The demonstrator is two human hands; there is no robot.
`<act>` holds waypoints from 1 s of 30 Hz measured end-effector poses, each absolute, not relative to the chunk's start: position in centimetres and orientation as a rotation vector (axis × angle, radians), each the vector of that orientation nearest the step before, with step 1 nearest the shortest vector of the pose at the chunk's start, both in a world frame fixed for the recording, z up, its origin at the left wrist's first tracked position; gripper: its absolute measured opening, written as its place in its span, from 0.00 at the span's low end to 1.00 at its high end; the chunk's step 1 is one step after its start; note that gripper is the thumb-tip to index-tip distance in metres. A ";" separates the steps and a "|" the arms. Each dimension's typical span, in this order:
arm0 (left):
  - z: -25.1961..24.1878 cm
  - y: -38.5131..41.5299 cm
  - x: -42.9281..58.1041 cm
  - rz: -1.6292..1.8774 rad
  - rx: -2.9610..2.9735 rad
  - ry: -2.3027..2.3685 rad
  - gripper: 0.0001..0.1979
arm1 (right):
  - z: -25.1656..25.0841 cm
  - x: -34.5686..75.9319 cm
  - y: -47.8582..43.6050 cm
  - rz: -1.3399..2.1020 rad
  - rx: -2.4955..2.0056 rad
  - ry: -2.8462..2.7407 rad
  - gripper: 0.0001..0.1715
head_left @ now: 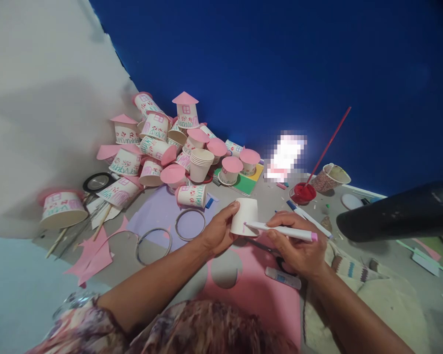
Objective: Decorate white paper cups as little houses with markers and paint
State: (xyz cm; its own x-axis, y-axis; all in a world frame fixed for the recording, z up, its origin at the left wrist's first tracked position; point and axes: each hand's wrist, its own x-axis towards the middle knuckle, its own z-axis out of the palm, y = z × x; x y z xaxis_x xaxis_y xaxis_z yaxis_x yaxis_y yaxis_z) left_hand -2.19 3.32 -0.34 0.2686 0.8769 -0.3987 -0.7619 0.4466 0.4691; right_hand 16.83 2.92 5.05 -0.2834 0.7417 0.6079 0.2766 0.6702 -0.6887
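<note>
One plain white paper cup (246, 214) is in the left hand (220, 232), in front of the person, above the table and just beyond one pink sheet (268, 309); one marker (291, 232) is in the right hand (300, 248). More than a dozen drawn-on cups with pink paper roofs (231, 164) crowd the far left, overlapping too much for an exact count, and among them stands one stack of plain cups (201, 167). Two thin rings (176, 225) lie apart toward the left, one lilac sheet (158, 211) partly beneath them; one glue stick (283, 278) rests on the pink sheet, and one red pot (304, 194) holding one red stick (328, 147) sits beyond the right hand. The held cup is upside down, narrow base up and wide mouth down, its long axis close to upright. The marker's long axis slopes slightly downward to the right, tip pointing left against the cup's lower wall, purple end outward. The left fingers grasp the cup by its side, thumb on the wall; the right fingers pinch the marker's barrel
</note>
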 end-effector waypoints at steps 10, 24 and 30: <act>-0.4 3.2 -2.2 1.100 0.232 0.692 0.12 | 5.6 16.7 3.0 0.515 -0.899 -1.857 0.04; 0.0 3.3 -2.2 1.108 0.161 0.714 0.11 | 5.3 16.4 2.7 0.501 -0.816 -1.857 0.04; -0.3 3.2 -2.2 1.110 0.209 0.703 0.11 | 5.4 16.5 2.9 0.471 -0.884 -1.847 0.04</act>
